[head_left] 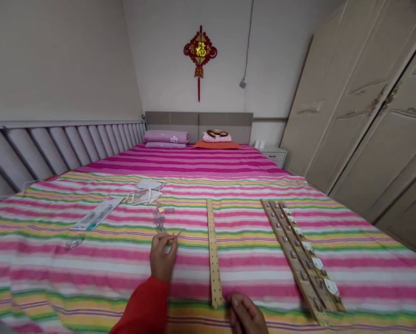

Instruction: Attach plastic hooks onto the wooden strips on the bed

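My left hand (pixel 163 255) pinches something small and thin between thumb and fingertips, too blurred to name, just above the striped sheet. Beyond those fingertips lie small clear plastic bags (pixel 160 218) with little pieces in them. A long pale wooden strip (pixel 213 253) with rows of small holes lies lengthwise to the right of this hand. At the strip's near end, on its right side, is my right hand (pixel 247 314), with fingers curled together; whether anything is inside them cannot be made out.
Several brown wooden strips (pixel 291 253) with metal pieces and white parts lie at right. Leftward are a flat package (pixel 98 213), a wire-like item (pixel 74 241) and white packets (pixel 145 191). Everything rests on a striped bedsheet (pixel 124 278); a railing (pixel 72 144) and wardrobe (pixel 361 102) flank the bed.
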A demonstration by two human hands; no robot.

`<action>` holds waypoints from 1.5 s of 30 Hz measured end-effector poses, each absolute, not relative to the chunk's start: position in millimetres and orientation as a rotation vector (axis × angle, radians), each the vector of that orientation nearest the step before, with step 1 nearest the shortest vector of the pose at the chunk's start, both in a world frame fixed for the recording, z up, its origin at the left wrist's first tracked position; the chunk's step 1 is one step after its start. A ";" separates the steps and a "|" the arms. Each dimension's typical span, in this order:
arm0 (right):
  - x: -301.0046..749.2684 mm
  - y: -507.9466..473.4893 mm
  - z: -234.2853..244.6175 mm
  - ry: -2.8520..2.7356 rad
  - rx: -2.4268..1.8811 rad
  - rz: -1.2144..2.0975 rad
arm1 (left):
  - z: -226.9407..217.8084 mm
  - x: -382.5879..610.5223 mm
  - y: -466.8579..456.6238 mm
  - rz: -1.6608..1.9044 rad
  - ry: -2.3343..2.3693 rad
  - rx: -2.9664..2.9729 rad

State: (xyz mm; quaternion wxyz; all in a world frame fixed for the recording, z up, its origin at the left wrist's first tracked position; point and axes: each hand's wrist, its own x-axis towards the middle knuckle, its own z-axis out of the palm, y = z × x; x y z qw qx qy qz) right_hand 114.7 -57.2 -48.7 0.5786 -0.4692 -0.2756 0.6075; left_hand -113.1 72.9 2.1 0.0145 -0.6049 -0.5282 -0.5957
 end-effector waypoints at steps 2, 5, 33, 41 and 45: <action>115.8 -56.1 -38.2 -0.667 -1.119 1.409 | 4.2 -100.4 52.1 -1.756 -1.521 -1.966; 116.6 -49.7 -19.9 -0.754 -1.121 1.418 | 9.2 -81.2 24.8 -1.602 -1.341 -2.061; 114.8 -18.8 20.7 -0.921 -1.097 1.375 | 9.3 -46.1 -15.5 -2.231 -2.031 -2.363; 112.9 4.1 18.1 -1.016 -1.041 1.426 | -1.8 -42.5 1.2 -2.639 -2.567 -2.336; 108.9 21.9 13.3 -0.967 -1.046 1.375 | 4.7 -41.7 15.0 -2.656 -2.615 -2.292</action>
